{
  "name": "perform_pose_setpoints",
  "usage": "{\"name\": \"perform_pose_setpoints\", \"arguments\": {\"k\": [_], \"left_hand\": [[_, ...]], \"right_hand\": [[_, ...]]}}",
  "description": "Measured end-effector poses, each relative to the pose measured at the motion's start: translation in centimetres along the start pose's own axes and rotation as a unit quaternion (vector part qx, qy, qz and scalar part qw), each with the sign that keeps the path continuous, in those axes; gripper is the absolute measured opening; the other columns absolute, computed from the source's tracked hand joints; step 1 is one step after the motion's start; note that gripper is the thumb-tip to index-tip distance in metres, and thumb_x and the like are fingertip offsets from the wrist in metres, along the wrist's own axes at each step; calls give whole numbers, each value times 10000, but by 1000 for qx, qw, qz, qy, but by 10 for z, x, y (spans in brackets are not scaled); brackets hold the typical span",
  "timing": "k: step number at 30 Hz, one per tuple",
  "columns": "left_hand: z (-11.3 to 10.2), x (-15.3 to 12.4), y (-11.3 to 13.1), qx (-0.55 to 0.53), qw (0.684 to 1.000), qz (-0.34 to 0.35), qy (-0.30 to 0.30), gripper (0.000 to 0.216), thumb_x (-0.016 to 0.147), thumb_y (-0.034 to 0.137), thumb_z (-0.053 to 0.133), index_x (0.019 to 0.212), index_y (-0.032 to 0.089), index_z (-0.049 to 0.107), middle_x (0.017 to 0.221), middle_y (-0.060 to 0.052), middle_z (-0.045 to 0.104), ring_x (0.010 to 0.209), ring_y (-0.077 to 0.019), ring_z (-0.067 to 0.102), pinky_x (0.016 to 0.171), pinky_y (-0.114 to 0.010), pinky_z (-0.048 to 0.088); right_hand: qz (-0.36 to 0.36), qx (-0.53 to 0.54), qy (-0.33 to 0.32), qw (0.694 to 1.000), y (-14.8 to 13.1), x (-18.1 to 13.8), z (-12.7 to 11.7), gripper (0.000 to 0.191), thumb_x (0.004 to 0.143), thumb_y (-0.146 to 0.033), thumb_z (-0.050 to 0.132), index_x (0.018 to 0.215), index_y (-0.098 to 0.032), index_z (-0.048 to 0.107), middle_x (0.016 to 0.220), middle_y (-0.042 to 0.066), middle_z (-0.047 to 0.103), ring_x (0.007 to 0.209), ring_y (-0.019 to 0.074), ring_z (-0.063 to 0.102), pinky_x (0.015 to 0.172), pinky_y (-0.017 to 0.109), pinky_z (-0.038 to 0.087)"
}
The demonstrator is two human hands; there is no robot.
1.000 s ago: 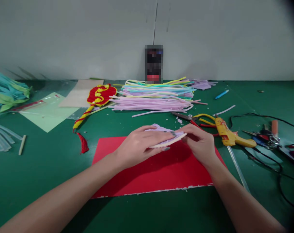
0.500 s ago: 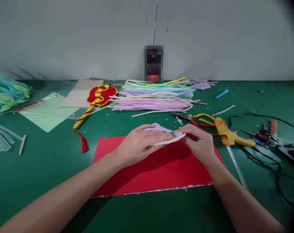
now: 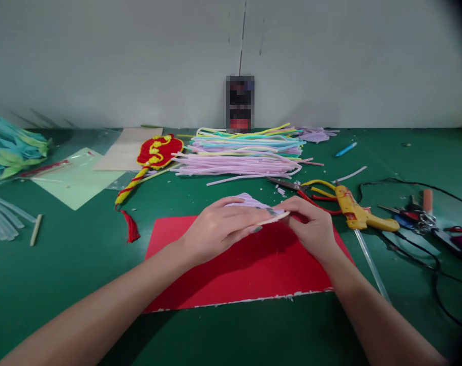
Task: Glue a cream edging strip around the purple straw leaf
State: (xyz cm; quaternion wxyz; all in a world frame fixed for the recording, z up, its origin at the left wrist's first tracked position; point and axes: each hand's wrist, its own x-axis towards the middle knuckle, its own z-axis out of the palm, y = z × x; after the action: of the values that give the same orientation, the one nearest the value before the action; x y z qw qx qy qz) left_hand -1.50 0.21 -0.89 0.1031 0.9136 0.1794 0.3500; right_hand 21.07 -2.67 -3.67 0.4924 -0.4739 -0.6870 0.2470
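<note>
A flat piece covered in lilac pipe cleaners [image 3: 243, 200], with a pale edge, is held above a red board [image 3: 246, 274]. My left hand [image 3: 219, 226] wraps around its left part, fingers lying over the top and thumb below. At the right end my right hand [image 3: 312, 223] pinches the edge of the same piece; some of its fingertips are hidden. Just behind both hands lies a bundle of lilac pipe cleaners [image 3: 238, 165], with yellow and turquoise ones further back.
Right of my hands are pliers [image 3: 287, 184], a yellow glue gun [image 3: 352, 211] with its cord, and keys [image 3: 425, 218]. A red-and-yellow fan with a tassel [image 3: 160, 151] lies left. Glue sticks [image 3: 4, 216] are at far left; a blurred phone-like object [image 3: 240, 104] leans on the wall.
My left fingers have shifted slightly over the piece, covering more of its pale edge. The right hand keeps nearly the same pinch. The view has tilted a little.
</note>
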Motion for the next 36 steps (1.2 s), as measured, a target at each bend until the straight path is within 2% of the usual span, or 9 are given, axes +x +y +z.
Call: {"name": "perform_pose_setpoints", "arguments": {"k": [7,11,17,22,29,36], "left_hand": [[2,-1,-1,27,1000,4,8,281,927,229,510,1205,198,542,1132,-26,701,1019,-120,658,961,-295,473],[2,-2,0,15,1000,-3,-1,261,934,223,482,1183,212,562,1134,-23,700,1033,-123,652,966,-300,467],[1,0,4,-84,990,-95,-54,296,949,242,434,1209,201,570,1196,-30,668,1112,-151,607,994,-314,436],[0,4,7,-204,961,-179,-53,307,943,220,414,1174,210,615,1163,-29,681,1069,-159,622,925,-281,472],[-3,5,4,-306,929,-202,-57,340,952,225,388,1226,242,589,1257,-34,625,1171,-180,556,1002,-338,431],[0,5,1,-263,938,-210,-88,351,921,244,465,1261,241,548,1288,-40,602,1179,-183,549,988,-336,440]], "right_hand": [[-5,-5,-6,1000,-2,0,0,188,793,-121,584,836,-252,713,820,11,693,785,168,641,703,301,515],[-26,-25,-6,999,-4,-1,0,214,799,-106,571,856,-256,713,830,7,698,791,162,644,712,295,518],[-58,-47,-13,997,-5,0,-1,223,806,-87,557,878,-237,706,837,14,705,789,154,651,708,284,530],[-65,-52,-19,996,-6,0,0,216,809,-91,562,875,-238,706,829,17,705,779,153,657,693,278,538],[-68,-69,-18,995,-5,-1,0,227,798,-90,549,857,-243,706,827,14,701,763,150,661,678,276,548],[-79,-64,-33,994,-8,-1,-1,282,808,-67,547,917,-265,715,850,7,695,791,133,661,702,256,542]]}}
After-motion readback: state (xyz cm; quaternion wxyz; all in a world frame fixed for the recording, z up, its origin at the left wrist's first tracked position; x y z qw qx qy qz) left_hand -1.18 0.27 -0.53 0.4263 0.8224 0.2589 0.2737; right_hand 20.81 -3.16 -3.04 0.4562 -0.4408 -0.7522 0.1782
